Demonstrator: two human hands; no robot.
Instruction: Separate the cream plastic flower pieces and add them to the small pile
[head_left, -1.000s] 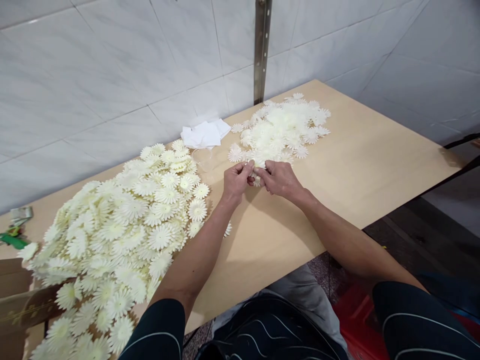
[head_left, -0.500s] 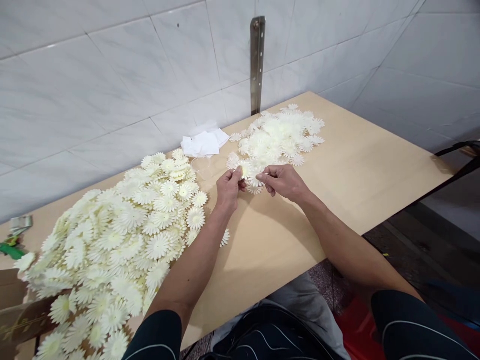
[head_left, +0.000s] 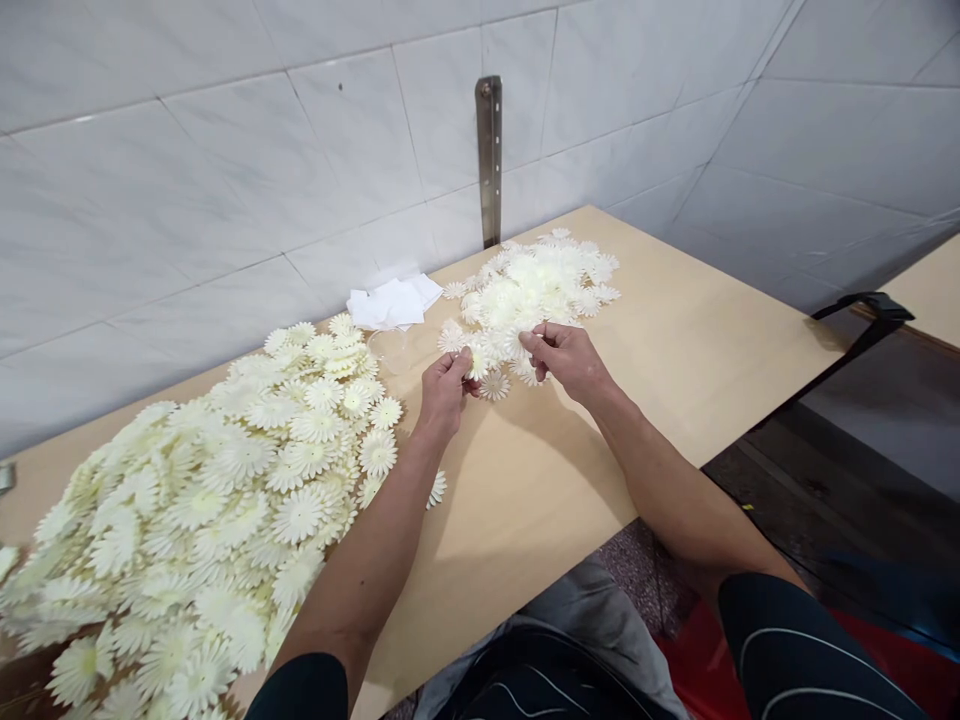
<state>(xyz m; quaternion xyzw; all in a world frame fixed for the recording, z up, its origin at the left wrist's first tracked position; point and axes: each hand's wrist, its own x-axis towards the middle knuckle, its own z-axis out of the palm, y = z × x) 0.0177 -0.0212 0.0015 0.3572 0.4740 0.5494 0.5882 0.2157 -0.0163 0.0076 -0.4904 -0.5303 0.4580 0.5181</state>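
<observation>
My left hand [head_left: 442,390] pinches a cream daisy-shaped flower piece [head_left: 477,362] between thumb and fingers. My right hand [head_left: 566,358] is closed in a pinch at the near edge of the small pile of flower pieces [head_left: 532,285]; what its fingertips hold is too small to make out. A single loose flower [head_left: 494,385] lies on the table between the two hands. A large heap of the same flower pieces [head_left: 210,490] covers the left part of the wooden table [head_left: 697,340].
A folded white cloth or paper [head_left: 391,302] lies against the tiled wall behind the piles. A metal strip [head_left: 489,160] runs up the wall. A black bracket [head_left: 862,305] sits at the table's right end. My lap and a red object [head_left: 694,640] are below the front edge.
My hands have drawn slightly apart, the left keeping a flower piece and the right staying by the small pile. The camera has tilted up and shifted, so everything sits lower and further left.
</observation>
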